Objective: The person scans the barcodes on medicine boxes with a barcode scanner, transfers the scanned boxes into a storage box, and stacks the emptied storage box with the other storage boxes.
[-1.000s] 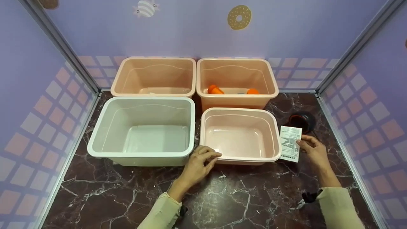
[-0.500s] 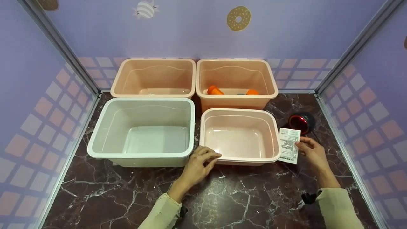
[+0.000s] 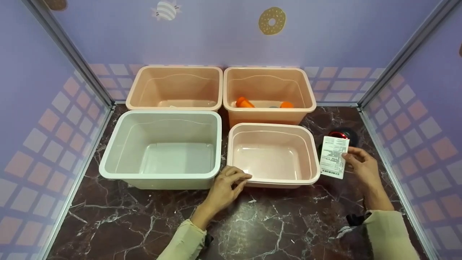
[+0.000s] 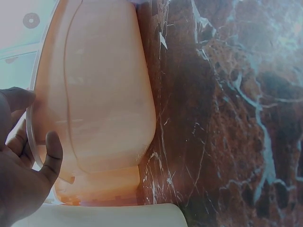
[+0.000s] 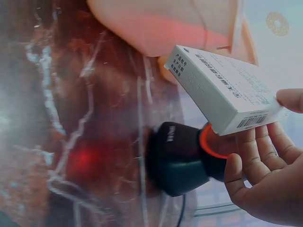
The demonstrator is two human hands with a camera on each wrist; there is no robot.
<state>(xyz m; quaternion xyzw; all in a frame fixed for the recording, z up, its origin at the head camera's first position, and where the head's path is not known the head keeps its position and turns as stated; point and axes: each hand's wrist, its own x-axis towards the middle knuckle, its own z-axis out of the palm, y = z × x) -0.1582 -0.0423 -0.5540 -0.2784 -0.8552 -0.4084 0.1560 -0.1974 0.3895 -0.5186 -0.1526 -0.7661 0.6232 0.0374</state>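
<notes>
My right hand (image 3: 364,169) pinches a flat white medicine box (image 3: 332,157) by its right edge, thumb on the printed face. The right wrist view shows printed lettering on that box (image 5: 218,90) and a barcode on its end. Behind and partly under it stands a black barcode scanner (image 5: 177,158) with a round, orange-rimmed opening, lit red in the head view. My left hand (image 3: 225,186) rests at the front left corner of the low pink basin (image 3: 270,162). Its fingertips lie at the rim, and the thumb (image 4: 53,151) hangs loosely outside.
Left of the basin stands a pale green bin (image 3: 173,182). Behind are two peach bins, the left one (image 3: 144,86) and the right one (image 3: 269,116), which holds orange items (image 3: 244,102). Purple panels (image 3: 223,39) enclose the dark marble-patterned table (image 3: 274,224) on three sides.
My right hand dipped slightly toward me with the medicine box, then moved away and right, so it covers more of the scanner. The scanner's red light came on. My left hand stays put.
</notes>
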